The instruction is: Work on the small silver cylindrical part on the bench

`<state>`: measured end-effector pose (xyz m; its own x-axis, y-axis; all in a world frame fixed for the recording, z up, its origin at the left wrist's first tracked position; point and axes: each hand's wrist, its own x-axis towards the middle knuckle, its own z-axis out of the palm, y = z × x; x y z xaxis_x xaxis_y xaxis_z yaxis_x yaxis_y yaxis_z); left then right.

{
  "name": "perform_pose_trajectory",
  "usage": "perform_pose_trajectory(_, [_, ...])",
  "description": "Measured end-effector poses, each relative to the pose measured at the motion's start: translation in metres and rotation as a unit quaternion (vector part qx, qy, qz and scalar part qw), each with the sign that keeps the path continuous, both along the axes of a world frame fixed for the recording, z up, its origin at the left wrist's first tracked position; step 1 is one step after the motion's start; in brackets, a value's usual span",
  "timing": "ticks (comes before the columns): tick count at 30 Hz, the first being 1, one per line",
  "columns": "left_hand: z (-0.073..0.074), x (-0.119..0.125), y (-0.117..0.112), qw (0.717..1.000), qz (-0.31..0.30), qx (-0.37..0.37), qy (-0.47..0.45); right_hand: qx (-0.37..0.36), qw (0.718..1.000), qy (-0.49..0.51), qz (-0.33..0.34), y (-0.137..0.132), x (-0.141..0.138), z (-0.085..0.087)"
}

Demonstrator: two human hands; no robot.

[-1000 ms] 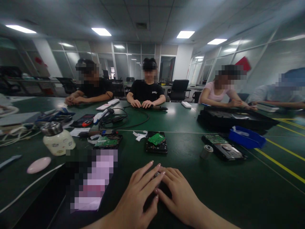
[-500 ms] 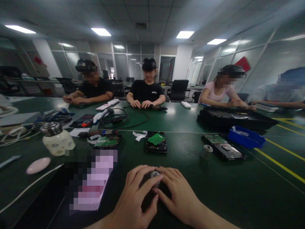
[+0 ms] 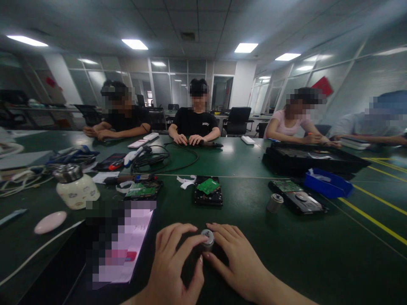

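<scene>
A small silver metal cylinder, resembling a little motor, stands upright on the green table between my hands. My right hand curls round its right side, the thumb at its near side and the fingertips at its far side. My left hand is open to the left, fingers spread. Its index fingertip reaches the cylinder's top rim, while the thumb stays apart from it. A second, similar metal cylinder stands farther off to the right.
Hard drives with circuit boards lie ahead: one at left, one in the middle, one at right. A blue tray sits by a large black tray. At left are a lit phone and a cream jar. People sit opposite.
My left hand has drawn back to the left and its fingers have spread, so more of the cylinder shows. My right hand has hardly moved.
</scene>
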<state>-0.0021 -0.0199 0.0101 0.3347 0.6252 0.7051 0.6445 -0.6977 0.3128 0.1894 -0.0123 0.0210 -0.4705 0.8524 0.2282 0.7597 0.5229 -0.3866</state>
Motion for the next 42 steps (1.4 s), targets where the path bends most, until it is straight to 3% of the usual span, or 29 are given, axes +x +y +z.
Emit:
perform_pose_trajectory(3, [0.0022, 0.0002, 0.0013, 1.0, 0.003, -0.005, 0.003, 0.002, 1.0, 0.001, -0.001, 0.0004, 0.0003, 0.0])
perform_pose_trajectory(17, [0.0023, 0.0022, 0.006, 0.99, -0.125, -0.053, 0.044, 0.015, 1.0, 0.001, 0.011, -0.0001, -0.001, 0.0004])
perform_pose_trajectory(31, [-0.0016, -0.0013, 0.0059, 0.998, 0.051, -0.001, 0.031, 0.007, 1.0, -0.004, -0.006, -0.001, -0.0005, 0.0002])
perform_pose_trajectory(42, [-0.0027, 0.0007, 0.0091, 0.996, -0.046, -0.058, 0.058, 0.001, 1.0, -0.001, 0.009, -0.0006, -0.0005, 0.0002])
